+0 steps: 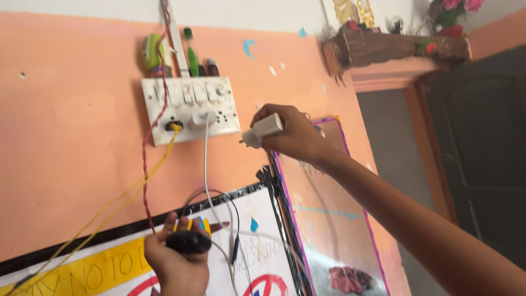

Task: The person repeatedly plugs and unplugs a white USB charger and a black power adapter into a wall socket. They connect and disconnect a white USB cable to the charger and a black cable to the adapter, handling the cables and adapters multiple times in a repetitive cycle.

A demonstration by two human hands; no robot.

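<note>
Head view: the white plug adapter (263,130) sits near the middle of the frame, lying sideways, pins pointing left at the switchboard (189,109) (not touching). The right hand (293,136) pinches it tight. Lower left, the left hand (178,260) wraps a black tool handle (189,242).

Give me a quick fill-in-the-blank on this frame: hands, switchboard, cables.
1. The right hand holds a white ____ with its pins aimed at the switchboard.
2. The left hand grips a small ____ -coloured device low in the frame.
3. A ____ cable is plugged into the switchboard's left socket.
4. The switchboard is mounted on an ____ wall.

Missing words: plug adapter; black; yellow; orange
</note>
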